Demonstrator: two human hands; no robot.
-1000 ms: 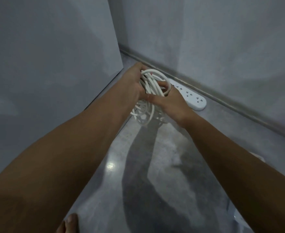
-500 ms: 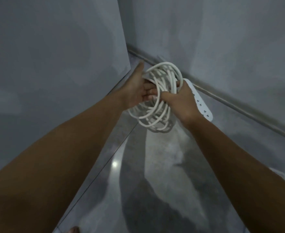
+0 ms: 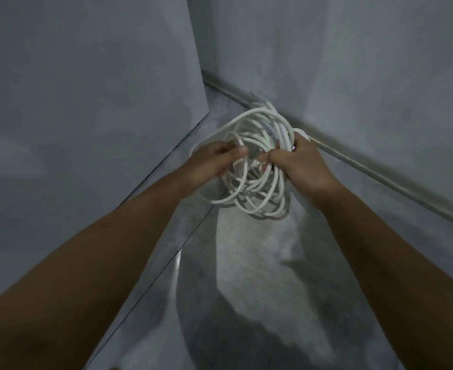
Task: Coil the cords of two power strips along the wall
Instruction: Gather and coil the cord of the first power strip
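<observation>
Grey concrete floor and grey walls meeting in a corner, white cord coil held at centre frame above the floor, left hand pinching loops on its left side, right hand closed around the bundle's right side

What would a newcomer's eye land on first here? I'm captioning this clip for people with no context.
A loose white cord coil held up mid-frame, near the corner where the grey walls meet. The left hand and right hand grip it from either side, bare forearms reaching in from below.
</observation>
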